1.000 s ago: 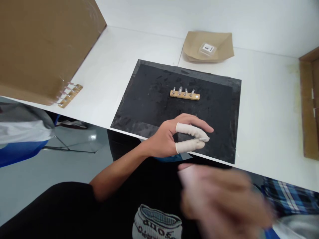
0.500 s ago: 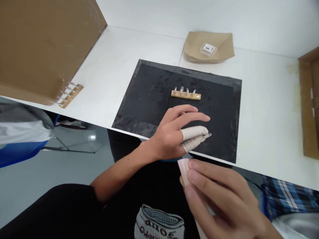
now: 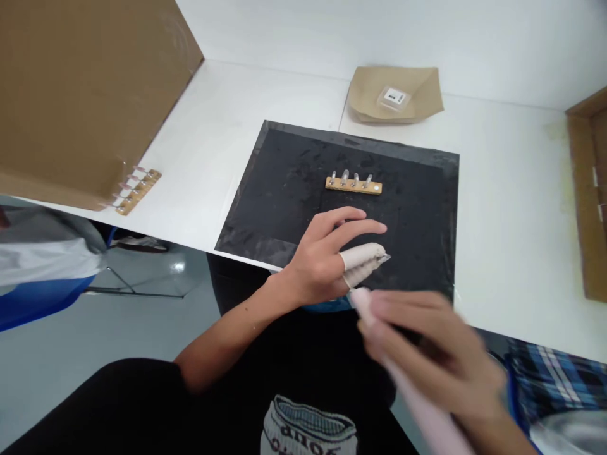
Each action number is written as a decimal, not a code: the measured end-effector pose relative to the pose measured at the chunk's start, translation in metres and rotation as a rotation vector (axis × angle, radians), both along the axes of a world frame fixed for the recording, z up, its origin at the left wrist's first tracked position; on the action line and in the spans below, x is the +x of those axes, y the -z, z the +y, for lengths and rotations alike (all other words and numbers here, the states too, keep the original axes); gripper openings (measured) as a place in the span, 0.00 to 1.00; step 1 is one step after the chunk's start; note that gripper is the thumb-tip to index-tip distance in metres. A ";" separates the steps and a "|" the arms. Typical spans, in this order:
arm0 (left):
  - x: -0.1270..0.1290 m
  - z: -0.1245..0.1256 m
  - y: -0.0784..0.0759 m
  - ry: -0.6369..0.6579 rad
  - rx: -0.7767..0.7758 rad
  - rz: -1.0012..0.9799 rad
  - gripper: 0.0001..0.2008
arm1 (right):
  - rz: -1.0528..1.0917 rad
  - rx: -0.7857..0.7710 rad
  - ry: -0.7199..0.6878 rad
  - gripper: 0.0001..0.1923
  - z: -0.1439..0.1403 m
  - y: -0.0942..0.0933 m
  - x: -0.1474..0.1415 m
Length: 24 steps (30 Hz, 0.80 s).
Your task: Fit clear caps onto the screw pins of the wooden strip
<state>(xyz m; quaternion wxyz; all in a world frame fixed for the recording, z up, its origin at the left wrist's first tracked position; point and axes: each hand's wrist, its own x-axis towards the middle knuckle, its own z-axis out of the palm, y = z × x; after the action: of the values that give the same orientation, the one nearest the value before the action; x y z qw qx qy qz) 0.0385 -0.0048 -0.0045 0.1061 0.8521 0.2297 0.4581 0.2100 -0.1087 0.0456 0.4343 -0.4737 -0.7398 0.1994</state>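
While our left hand (image 3: 327, 259) hovers over the near edge of the black mat (image 3: 284, 189), its thumb and forefinger, both in pale finger covers (image 3: 363, 256), narrow their grip onto a tiny silvery piece (image 3: 386, 258). Our right hand (image 3: 427, 354), blurred, closes its grip on a pale pink strip (image 3: 417, 404) just beside it. Farther back on the mat lies a tan strip (image 3: 353, 184) carrying four small clear parts. Another such strip (image 3: 135, 189) rests by the cardboard box (image 3: 85, 88) on the white desk (image 3: 502, 208). A brown paper (image 3: 396, 95) holds a small labelled packet (image 3: 392, 97), its writing too small to read.
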 end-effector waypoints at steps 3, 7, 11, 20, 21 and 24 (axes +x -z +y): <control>-0.004 0.004 0.002 0.001 -0.152 -0.018 0.05 | -0.005 0.086 -0.006 0.19 -0.010 0.021 -0.016; -0.013 0.011 0.006 -0.027 -0.251 -0.001 0.05 | 0.001 0.181 0.186 0.22 -0.015 0.047 -0.007; -0.023 0.016 0.011 -0.049 -0.282 0.066 0.07 | -0.059 0.074 0.429 0.12 -0.003 0.059 0.028; -0.035 0.013 0.018 -0.071 -0.297 0.129 0.07 | 0.043 -0.402 0.615 0.12 0.056 0.066 0.088; -0.036 0.012 0.018 -0.073 -0.299 0.133 0.07 | 0.027 -0.399 0.607 0.12 0.062 0.064 0.089; -0.038 0.009 0.019 -0.078 -0.303 0.137 0.06 | -0.015 -0.377 0.603 0.11 0.079 0.061 0.092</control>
<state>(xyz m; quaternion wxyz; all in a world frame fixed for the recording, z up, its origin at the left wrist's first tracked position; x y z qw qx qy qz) 0.0009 0.0044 -0.0235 0.1997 0.8459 0.3359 0.3628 0.3017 -0.0301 -0.0153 0.3732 -0.7442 -0.5198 0.1918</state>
